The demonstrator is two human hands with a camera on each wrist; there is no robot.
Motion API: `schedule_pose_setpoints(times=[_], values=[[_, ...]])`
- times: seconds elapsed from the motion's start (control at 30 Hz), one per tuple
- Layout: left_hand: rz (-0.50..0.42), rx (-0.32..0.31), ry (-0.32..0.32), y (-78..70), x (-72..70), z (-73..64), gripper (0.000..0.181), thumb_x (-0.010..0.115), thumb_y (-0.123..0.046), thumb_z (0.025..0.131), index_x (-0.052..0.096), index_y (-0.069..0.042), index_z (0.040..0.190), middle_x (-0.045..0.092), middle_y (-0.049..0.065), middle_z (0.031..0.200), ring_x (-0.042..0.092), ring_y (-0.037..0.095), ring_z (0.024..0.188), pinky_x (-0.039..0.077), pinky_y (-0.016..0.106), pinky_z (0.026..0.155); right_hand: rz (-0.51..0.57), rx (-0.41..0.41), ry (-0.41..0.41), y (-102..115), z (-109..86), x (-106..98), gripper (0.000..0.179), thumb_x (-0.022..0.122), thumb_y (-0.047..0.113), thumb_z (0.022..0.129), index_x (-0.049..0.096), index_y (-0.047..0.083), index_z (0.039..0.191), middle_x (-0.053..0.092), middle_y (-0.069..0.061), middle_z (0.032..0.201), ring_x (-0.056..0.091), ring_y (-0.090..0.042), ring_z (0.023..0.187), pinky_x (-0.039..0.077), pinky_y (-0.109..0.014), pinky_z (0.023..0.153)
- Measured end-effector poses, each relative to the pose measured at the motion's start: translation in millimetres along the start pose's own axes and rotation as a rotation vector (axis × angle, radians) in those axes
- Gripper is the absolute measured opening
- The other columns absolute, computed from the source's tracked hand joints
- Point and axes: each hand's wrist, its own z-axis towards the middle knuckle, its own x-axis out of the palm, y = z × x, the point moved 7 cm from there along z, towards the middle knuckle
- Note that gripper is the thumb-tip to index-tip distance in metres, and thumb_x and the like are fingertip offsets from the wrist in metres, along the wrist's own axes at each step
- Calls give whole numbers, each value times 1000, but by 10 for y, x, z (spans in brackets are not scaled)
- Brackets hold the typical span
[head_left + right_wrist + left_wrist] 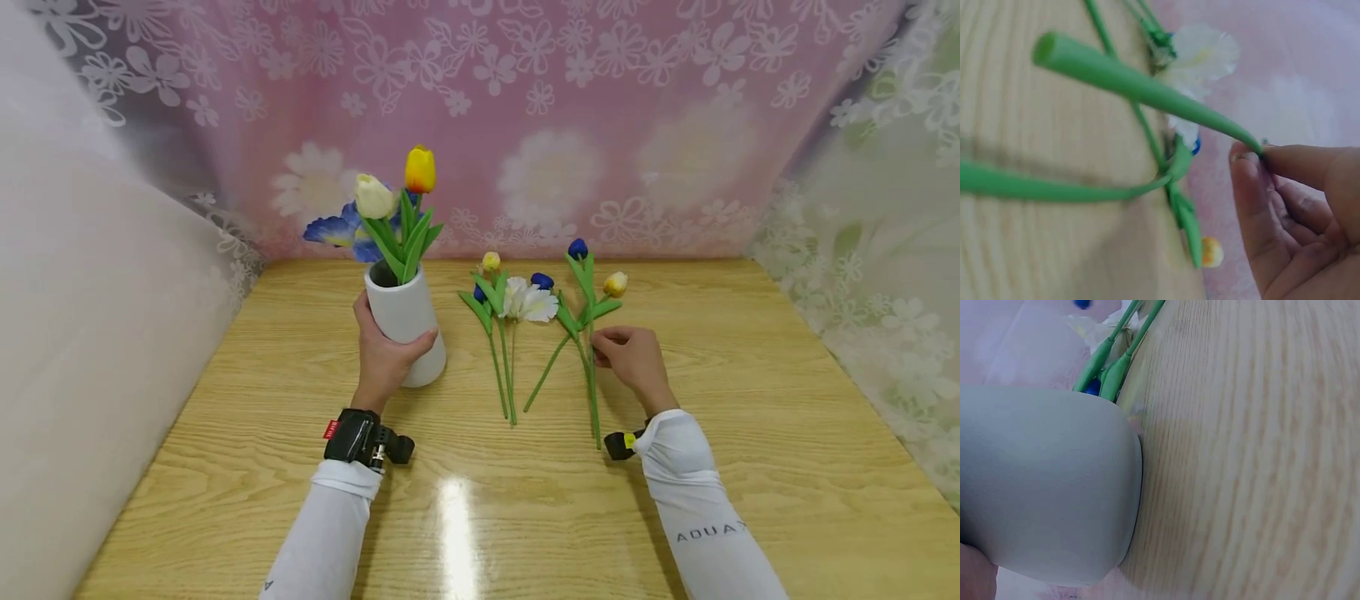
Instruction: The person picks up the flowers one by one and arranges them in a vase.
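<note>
Sleeves (318, 533) closest; left hand (386, 360) grips vase (405, 317) with bouquet (373, 197) inside; right hand (636, 358) pinches green stem (1147, 91); loose flowers (534, 303) lie between hands.

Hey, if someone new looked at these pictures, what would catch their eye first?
Probably the white vase left of centre, gripped by the left hand, with a yellow-orange tulip, a cream tulip and a blue flower rising from it. Next, to its right, the right hand pinching a green stem beside loose flowers on the wooden table. Behind everything is a pink floral backdrop.
</note>
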Motion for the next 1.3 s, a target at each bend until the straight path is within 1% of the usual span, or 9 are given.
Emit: schedule_pose_setpoints(times=[0.1,0.27,0.4,0.57,0.7,0.8,0.97,1.13,1.3], values=[[-2,2,4,5,1,0,94,79,-2,74,17,-8,145,42,17,129,48,29,109,39,47,89,67,-61,-45,123,-23,-13,32,60,18,96,64,-8,114,65,-26,102,67,-13,74,54,-36,74],[-2,15,2,-9,1,-2,94,79,-1,73,18,-7,144,43,17,128,49,29,108,40,47,88,181,-198,-145,423,-84,-63,33,63,21,94,65,-7,109,66,-22,99,67,-13,73,54,-25,69],[-9,18,7,-14,8,1,93,79,0,74,18,-7,144,43,16,128,49,28,107,41,46,87,286,-328,-225,725,-178,-115,28,66,15,91,66,-9,104,68,-19,92,67,-13,71,54,-26,68],[-16,14,4,-13,8,6,94,79,0,73,18,-7,144,43,16,128,49,28,108,40,46,88,376,-505,-285,1162,-302,-146,19,67,4,89,66,-12,99,69,-15,86,66,-13,72,54,-25,67],[-13,16,1,-19,3,3,94,79,0,73,17,-7,145,43,16,128,48,29,108,40,47,88,420,-626,-313,1454,-367,-152,16,68,1,87,67,-11,96,69,-11,84,67,-15,74,54,-24,69],[-9,17,0,-18,-4,1,95,79,-1,73,17,-8,145,44,17,127,49,30,107,40,47,87,451,-689,-336,1615,-402,-145,14,69,1,86,68,-10,95,70,-9,83,67,-17,74,54,-25,70],[-9,13,6,-8,-1,-1,96,79,-1,73,16,-8,146,44,17,127,48,30,107,40,47,88,529,-804,-350,1833,-467,-106,13,70,-3,84,68,-12,92,70,-13,83,67,-19,71,54,-28,69],[-4,22,6,-15,2,4,95,79,0,73,17,-7,145,43,17,128,48,31,108,40,48,88,544,-936,-364,2071,-566,-47,10,68,-7,84,66,-14,90,69,-16,82,68,-20,70,55,-31,70],[10,33,-8,-31,-5,3,93,79,0,73,19,-6,143,43,17,128,49,32,107,40,48,87,608,-1012,-352,2317,-674,65,8,67,-12,82,65,-14,90,69,-18,82,68,-20,72,55,-33,71]])
